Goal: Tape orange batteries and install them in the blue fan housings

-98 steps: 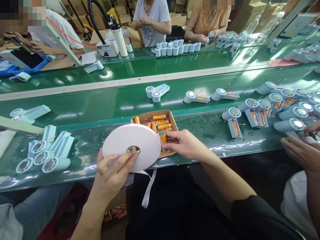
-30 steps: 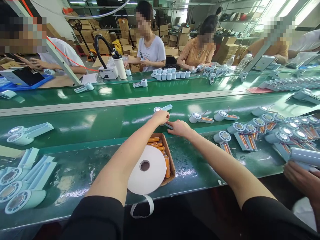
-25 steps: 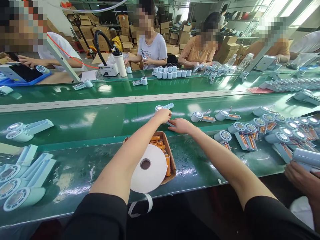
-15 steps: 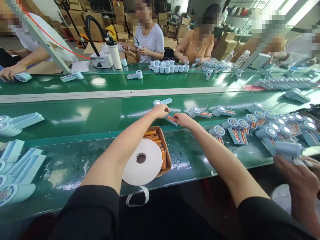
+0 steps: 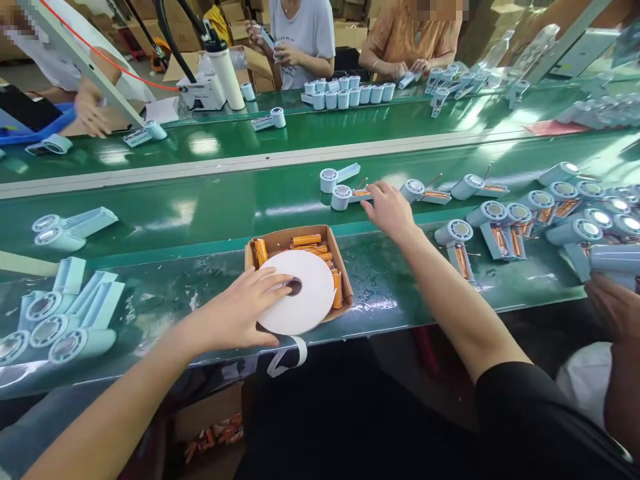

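My left hand [image 5: 240, 313] rests on a white tape roll [image 5: 305, 297], fingers spread over its left side and toward the centre hole. The roll lies on a small cardboard box [image 5: 280, 239] of orange batteries [image 5: 306, 240] at the near edge of the green belt. My right hand [image 5: 389, 208] reaches out over the belt, fingers loosely spread, touching the handle of a pale blue fan part [image 5: 345, 197] with an orange battery in it. A second fan part [image 5: 333, 177] lies just behind.
Several pale blue fan parts lie at the left [image 5: 65, 323] and at the right [image 5: 500, 223]. A neighbour's hand [image 5: 613, 303] holds one at the right edge. People work across the far belt beside white cylinders [image 5: 340, 93] and a white machine [image 5: 205, 90].
My left hand has come back from the fan part on the belt to the tape roll. My right hand stays at the fan part, which now lies on the belt.
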`<state>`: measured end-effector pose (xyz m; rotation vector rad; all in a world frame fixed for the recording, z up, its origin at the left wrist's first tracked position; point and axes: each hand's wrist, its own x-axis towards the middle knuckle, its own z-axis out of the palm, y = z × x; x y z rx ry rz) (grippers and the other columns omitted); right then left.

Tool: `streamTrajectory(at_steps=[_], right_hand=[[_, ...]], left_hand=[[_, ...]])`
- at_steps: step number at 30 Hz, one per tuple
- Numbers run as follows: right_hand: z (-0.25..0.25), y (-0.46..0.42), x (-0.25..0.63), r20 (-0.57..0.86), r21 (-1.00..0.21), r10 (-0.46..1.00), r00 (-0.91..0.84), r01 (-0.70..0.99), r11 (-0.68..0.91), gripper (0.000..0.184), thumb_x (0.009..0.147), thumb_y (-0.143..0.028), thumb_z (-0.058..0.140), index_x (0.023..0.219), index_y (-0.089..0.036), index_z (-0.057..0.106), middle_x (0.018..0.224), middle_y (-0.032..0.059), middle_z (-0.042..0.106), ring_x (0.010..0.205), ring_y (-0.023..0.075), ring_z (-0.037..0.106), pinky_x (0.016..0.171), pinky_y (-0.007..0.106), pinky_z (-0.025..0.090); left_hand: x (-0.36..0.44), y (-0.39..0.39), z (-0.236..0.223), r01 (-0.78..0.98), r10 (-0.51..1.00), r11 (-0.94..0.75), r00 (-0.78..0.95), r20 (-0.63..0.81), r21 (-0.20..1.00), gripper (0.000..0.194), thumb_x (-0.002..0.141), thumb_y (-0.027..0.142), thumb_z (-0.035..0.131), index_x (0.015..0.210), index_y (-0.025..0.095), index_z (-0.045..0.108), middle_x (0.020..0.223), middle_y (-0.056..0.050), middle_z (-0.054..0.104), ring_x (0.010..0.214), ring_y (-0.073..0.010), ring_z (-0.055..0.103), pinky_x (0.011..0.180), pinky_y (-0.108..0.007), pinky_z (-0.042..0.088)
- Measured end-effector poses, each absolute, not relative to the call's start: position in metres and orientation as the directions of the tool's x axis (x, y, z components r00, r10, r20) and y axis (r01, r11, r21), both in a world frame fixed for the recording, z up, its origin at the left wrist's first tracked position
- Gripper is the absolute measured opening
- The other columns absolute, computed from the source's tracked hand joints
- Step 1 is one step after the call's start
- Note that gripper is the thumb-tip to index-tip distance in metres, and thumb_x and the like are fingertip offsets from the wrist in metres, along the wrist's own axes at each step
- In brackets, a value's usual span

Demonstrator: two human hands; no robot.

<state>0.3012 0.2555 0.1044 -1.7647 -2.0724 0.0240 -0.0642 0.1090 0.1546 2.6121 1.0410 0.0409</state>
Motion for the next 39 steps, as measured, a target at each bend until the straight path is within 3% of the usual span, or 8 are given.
streamTrajectory(at_steps=[6, 12, 14, 17, 21, 26, 31, 39], right_hand=[[0.139, 0.221, 0.225, 0.125, -0.212, 0.771, -0.624, 0.742, 0.636, 0.032, 0.106, -0.031, 0.052, 0.122, -0.018, 0.076, 0.112, 0.0112, 0.079, 0.108, 0.0283, 0.067, 0.097, 0.039, 0.048], [0.125, 0.213, 0.174, -0.011, 0.034, 0.779, -0.627, 0.778, 0.627, 0.027, 0.102, -0.015, 0.052, 0.115, -0.01, 0.075, 0.122, 0.0222, 0.073, 0.117, 0.0331, 0.063, 0.093, 0.042, 0.044], [0.122, 0.219, 0.175, 0.0, -0.057, 0.79, -0.613, 0.789, 0.612, 0.022, 0.099, -0.015, 0.057, 0.112, -0.013, 0.075, 0.125, 0.0207, 0.072, 0.12, 0.0336, 0.061, 0.095, 0.043, 0.044], [0.123, 0.222, 0.188, 0.062, -0.482, 0.802, -0.594, 0.686, 0.545, 0.017, 0.096, -0.024, 0.068, 0.111, -0.018, 0.073, 0.122, 0.0134, 0.075, 0.116, 0.0299, 0.065, 0.096, 0.043, 0.049], [0.13, 0.197, 0.203, 0.085, -0.977, 0.848, -0.524, 0.125, 0.175, 0.036, 0.098, -0.05, 0.067, 0.118, -0.02, 0.07, 0.108, 0.0084, 0.081, 0.098, 0.0222, 0.074, 0.088, 0.038, 0.06], [0.149, 0.143, 0.198, 0.038, -0.991, 0.854, -0.519, -0.13, -0.035, 0.056, 0.083, -0.051, 0.087, 0.127, -0.019, 0.071, 0.113, 0.0099, 0.082, 0.098, 0.0242, 0.078, 0.077, 0.034, 0.067], [0.163, 0.115, 0.199, 0.042, -0.999, 0.866, -0.498, -0.008, 0.044, 0.049, 0.092, -0.047, 0.077, 0.136, -0.024, 0.072, 0.11, 0.0041, 0.081, 0.091, 0.0232, 0.076, 0.068, 0.034, 0.067], [0.153, 0.105, 0.206, 0.05, -0.972, 0.839, -0.541, 0.167, 0.166, 0.024, 0.093, -0.041, 0.077, 0.105, -0.02, 0.078, 0.088, 0.0016, 0.078, 0.085, 0.0206, 0.072, 0.077, 0.03, 0.06]], left_hand=[[-0.075, 0.084, 0.145, 0.645, 0.71, -0.692, 0.689, 0.143, 0.324, 0.082, 0.067, 0.051, 0.095, 0.14, 0.033, 0.062, 0.145, -0.01, 0.068, 0.151, -0.0389, 0.045, 0.122, -0.057, 0.047], [-0.099, 0.051, 0.122, 0.778, 0.822, -0.529, 0.372, 0.43, 0.339, 0.084, 0.071, 0.045, 0.093, 0.142, 0.031, 0.051, 0.136, -0.012, 0.066, 0.146, -0.041, 0.047, 0.111, -0.058, 0.054], [-0.102, 0.041, 0.115, 0.803, 0.836, -0.491, 0.326, 0.441, 0.337, 0.082, 0.071, 0.042, 0.093, 0.14, 0.03, 0.05, 0.133, -0.011, 0.065, 0.144, -0.041, 0.049, 0.111, -0.057, 0.054], [-0.102, 0.025, 0.108, 0.822, 0.843, -0.461, 0.289, 0.453, 0.333, 0.082, 0.072, 0.038, 0.092, 0.141, 0.029, 0.048, 0.133, -0.012, 0.064, 0.141, -0.0407, 0.05, 0.109, -0.057, 0.054], [-0.095, 0.011, 0.104, 0.841, 0.85, -0.44, 0.276, 0.45, 0.314, 0.08, 0.075, 0.039, 0.091, 0.141, 0.027, 0.048, 0.132, -0.014, 0.066, 0.14, -0.0403, 0.049, 0.105, -0.054, 0.056], [-0.083, 0.014, 0.104, 0.867, 0.813, -0.443, 0.283, 0.508, 0.226, 0.076, 0.078, 0.039, 0.089, 0.142, 0.026, 0.051, 0.127, -0.013, 0.07, 0.14, -0.0419, 0.047, 0.109, -0.057, 0.052], [-0.076, 0.021, 0.113, 0.9, 0.766, -0.422, 0.292, 0.572, 0.106, 0.065, 0.085, 0.037, 0.084, 0.143, 0.027, 0.055, 0.124, -0.011, 0.074, 0.138, -0.042, 0.048, 0.111, -0.058, 0.049], [-0.068, 0.023, 0.119, 0.917, 0.693, -0.392, 0.344, 0.634, -0.07, 0.049, 0.09, 0.029, 0.079, 0.136, 0.024, 0.063, 0.12, -0.009, 0.078, 0.129, -0.0393, 0.054, 0.112, -0.056, 0.045]])
